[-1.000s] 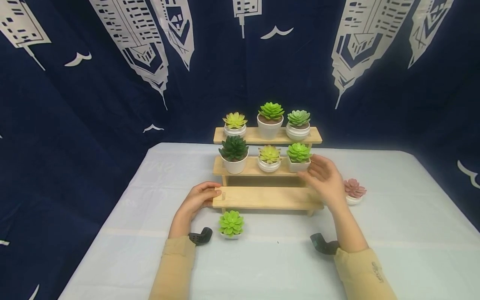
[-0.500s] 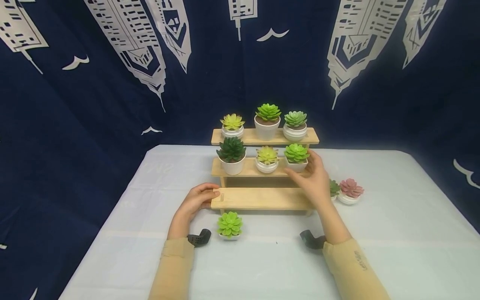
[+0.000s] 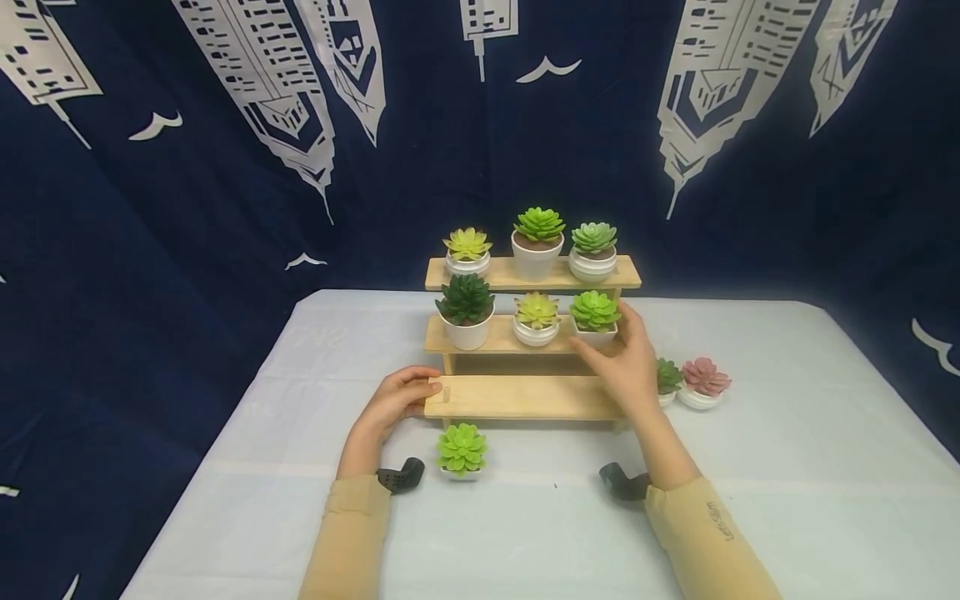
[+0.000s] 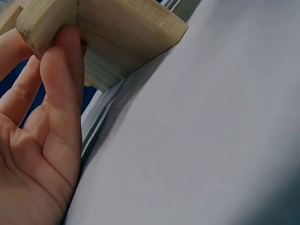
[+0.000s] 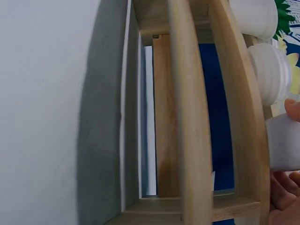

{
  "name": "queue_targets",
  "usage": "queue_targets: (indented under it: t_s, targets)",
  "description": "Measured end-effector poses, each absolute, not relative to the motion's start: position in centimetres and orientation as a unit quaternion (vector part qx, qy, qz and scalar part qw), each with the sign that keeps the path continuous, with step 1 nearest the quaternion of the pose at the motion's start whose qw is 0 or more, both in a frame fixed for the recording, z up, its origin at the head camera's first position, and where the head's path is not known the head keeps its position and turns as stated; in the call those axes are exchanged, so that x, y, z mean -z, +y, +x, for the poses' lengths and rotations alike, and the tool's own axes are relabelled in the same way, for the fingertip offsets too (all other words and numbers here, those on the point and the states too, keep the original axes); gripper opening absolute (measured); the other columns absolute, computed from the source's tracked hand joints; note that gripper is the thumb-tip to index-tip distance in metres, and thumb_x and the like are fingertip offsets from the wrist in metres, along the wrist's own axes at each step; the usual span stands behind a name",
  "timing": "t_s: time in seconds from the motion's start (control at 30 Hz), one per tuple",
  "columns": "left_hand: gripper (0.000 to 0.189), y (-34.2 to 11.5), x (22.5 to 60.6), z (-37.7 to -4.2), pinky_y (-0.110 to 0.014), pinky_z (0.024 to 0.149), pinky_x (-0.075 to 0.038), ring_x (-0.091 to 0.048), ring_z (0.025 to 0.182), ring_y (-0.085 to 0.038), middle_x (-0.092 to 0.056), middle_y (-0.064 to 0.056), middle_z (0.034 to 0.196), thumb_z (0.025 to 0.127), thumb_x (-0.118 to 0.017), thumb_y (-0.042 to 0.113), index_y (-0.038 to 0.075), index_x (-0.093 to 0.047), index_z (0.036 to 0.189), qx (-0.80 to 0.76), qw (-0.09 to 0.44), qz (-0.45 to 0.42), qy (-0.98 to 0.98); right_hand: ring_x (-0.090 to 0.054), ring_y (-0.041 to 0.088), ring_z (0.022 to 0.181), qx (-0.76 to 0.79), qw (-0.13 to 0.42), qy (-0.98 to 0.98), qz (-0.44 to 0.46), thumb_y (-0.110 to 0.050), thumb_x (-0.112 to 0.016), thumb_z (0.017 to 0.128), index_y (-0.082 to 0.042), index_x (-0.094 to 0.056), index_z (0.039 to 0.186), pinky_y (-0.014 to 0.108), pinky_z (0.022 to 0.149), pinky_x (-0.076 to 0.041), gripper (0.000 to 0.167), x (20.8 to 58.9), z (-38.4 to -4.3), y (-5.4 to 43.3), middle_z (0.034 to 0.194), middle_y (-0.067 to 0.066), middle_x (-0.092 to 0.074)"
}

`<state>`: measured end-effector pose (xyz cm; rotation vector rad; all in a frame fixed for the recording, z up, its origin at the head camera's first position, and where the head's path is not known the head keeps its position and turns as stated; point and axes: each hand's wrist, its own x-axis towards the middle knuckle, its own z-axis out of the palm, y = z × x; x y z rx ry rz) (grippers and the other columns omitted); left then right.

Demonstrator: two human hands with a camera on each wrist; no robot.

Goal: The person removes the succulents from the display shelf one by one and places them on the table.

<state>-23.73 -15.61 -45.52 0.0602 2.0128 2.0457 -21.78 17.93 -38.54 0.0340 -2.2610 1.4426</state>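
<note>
A three-tier wooden plant stand (image 3: 525, 397) stands on the table, potted succulents on its upper two tiers. My left hand (image 3: 390, 398) holds the left end of the lowest board, thumb on top; in the left wrist view, fingertips (image 4: 68, 37) press the wood from beneath. My right hand (image 3: 628, 358) grips a bright green succulent in a square white pot (image 3: 595, 323) at the right of the middle tier. In the right wrist view a thumb lies against that white pot (image 5: 284, 143). Beside it stand a yellow-green succulent (image 3: 536, 318) and a dark green one (image 3: 466, 312).
On the top tier sit three succulents, the middle one (image 3: 537, 242) tallest. A bright green succulent (image 3: 461, 450) stands on the table in front of the stand. Right of the stand are a pink succulent (image 3: 703, 383) and a green one (image 3: 667, 380), partly behind my right wrist.
My right hand has moved left and closed round the square pot, uncovering the green succulent beside the pink one. My left hand has stayed on the lowest board.
</note>
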Motion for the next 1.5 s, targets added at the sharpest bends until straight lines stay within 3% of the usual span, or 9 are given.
queue_targets:
  t_s: [0.27,0.5,0.97,1.33,1.5]
  targets:
    - [0.039,-15.7,45.8,-23.9,-0.029,0.067,-0.052,-0.063,0.079,-0.018,-0.062,-0.008,0.101,0.085,-0.068,0.011,-0.003,-0.056,0.121,-0.704,0.137,0.028,0.696,-0.037,0.03,0.13,-0.53,0.204,-0.823,-0.006,-0.02,-0.084,0.07,-0.005,-0.04,0.139,0.044,0.106,-0.03,0.083,37.1,-20.8,17.7,0.14,0.014,-0.043]
    - [0.036,-15.7,45.7,-23.9,-0.03,0.067,-0.053,-0.063,0.078,-0.018,-0.062,-0.009,0.101,0.085,-0.068,0.01,-0.001,-0.059,0.118,-0.711,0.136,0.024,0.69,-0.035,0.037,0.13,-0.497,0.141,-0.856,0.004,-0.033,-0.086,0.067,-0.002,-0.036,0.139,0.053,0.105,-0.027,0.093,36.1,-19.5,17.0,0.138,0.019,-0.041]
    - [0.034,-15.6,45.6,-23.7,-0.03,0.067,-0.053,-0.063,0.078,-0.018,-0.063,-0.009,0.101,0.085,-0.067,0.01,-0.001,-0.059,0.117,-0.71,0.132,0.025,0.691,-0.047,0.037,0.115,-0.466,0.052,-0.88,0.08,-0.018,-0.085,0.066,0.001,-0.04,0.125,0.053,0.098,-0.036,0.077,36.0,-18.0,15.9,0.12,0.019,-0.051]
    - [0.033,-15.7,45.5,-23.6,-0.029,0.067,-0.052,-0.062,0.077,-0.017,-0.062,-0.008,0.099,0.086,-0.066,0.01,-0.001,-0.059,0.117,-0.709,0.13,0.026,0.693,-0.051,0.031,0.112,-0.431,0.007,-0.886,0.168,-0.029,-0.09,0.06,-0.006,-0.048,0.119,0.051,0.096,-0.039,0.076,36.5,-17.1,14.9,0.117,0.011,-0.054]
    - [0.033,-15.6,45.5,-23.6,-0.029,0.067,-0.052,-0.063,0.077,-0.018,-0.063,-0.008,0.099,0.086,-0.066,0.01,-0.001,-0.059,0.117,-0.708,0.13,0.027,0.693,-0.051,0.034,0.113,-0.405,-0.02,-0.892,0.198,-0.027,-0.087,0.064,-0.004,-0.046,0.122,0.052,0.094,-0.041,0.074,36.7,-16.6,14.5,0.12,0.015,-0.053]
